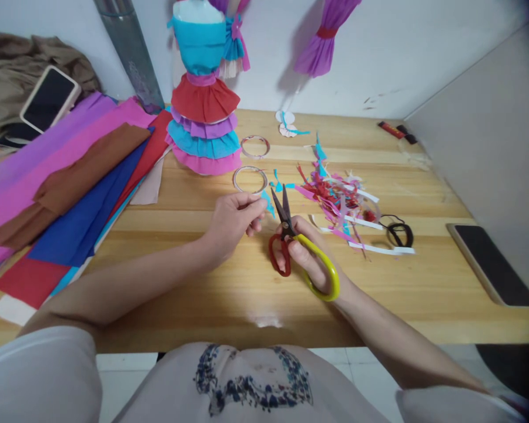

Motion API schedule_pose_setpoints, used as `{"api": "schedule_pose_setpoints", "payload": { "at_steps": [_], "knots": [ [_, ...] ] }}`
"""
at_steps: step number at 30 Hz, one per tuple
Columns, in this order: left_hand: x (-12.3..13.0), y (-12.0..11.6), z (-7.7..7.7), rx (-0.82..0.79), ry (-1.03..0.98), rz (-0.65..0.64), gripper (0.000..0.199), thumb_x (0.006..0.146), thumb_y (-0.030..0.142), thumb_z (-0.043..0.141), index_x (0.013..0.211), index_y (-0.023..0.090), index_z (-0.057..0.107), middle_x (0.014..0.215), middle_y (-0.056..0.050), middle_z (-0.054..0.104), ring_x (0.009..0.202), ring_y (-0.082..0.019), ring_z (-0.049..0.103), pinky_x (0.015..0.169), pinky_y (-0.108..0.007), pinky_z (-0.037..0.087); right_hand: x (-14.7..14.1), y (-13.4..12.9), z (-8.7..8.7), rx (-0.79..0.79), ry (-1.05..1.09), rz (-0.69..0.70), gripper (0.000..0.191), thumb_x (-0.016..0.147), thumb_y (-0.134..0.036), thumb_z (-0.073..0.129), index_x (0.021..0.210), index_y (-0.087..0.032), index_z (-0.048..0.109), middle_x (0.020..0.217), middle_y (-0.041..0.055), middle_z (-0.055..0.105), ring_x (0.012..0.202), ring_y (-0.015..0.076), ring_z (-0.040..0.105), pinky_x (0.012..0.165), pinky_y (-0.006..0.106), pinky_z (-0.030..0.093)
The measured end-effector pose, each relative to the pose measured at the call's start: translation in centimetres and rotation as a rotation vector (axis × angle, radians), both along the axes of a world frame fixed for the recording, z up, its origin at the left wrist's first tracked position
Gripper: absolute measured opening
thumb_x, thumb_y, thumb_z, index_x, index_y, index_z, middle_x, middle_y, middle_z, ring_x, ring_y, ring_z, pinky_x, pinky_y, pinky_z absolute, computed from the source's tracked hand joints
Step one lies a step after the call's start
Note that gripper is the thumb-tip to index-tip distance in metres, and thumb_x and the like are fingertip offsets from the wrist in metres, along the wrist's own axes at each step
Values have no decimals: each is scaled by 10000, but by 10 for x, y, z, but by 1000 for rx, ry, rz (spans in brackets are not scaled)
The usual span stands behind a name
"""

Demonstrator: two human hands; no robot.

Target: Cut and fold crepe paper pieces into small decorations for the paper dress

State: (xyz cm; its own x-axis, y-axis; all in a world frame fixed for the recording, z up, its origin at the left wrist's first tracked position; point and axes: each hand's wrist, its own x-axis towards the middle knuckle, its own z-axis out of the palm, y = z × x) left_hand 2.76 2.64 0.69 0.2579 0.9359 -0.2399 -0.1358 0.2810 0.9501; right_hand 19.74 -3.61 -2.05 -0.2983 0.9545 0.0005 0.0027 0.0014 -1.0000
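My right hand (306,252) holds a pair of scissors (285,226) with one red and one yellow handle loop; the blades point away from me and stand slightly apart. To their left, my left hand (238,223) is closed in a pinch on a small light-blue piece (268,204), which shows at the fingertips. Just beyond that hand a ring-shaped tape roll (250,180) lies on the table, with a second ring (255,147) behind it. Small blue scraps (278,185) lie beyond the scissor tips.
A small dress form (205,117) in layered colored fabric stands at the back. Folded colored sheets (88,200) cover the left side. A pile of scraps (344,202) and a black cord (399,233) lie right of center, a phone (494,264) at the far right, a bottle (132,53) back left.
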Motion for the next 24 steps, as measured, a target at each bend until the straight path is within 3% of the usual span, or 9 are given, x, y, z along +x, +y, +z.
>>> {"api": "schedule_pose_setpoints", "payload": {
  "at_steps": [8,24],
  "knots": [
    [2,-1,10,-21,127,-20,309,851,170,601,544,140,591,454,36,519,414,-49,446,424,-168,311,-1,-3,-6,-19,-52,-23,463,926,-631,560,1118,-212,524,593,-66,489,448,110,438,427,259,362],
    [5,-2,21,-145,136,7,383,888,92,597,508,124,570,453,39,534,361,-29,441,389,-168,284,-4,-3,-2,45,-246,-75,523,897,-699,536,1037,-196,573,656,-27,480,533,134,425,490,295,337]
  ]
}}
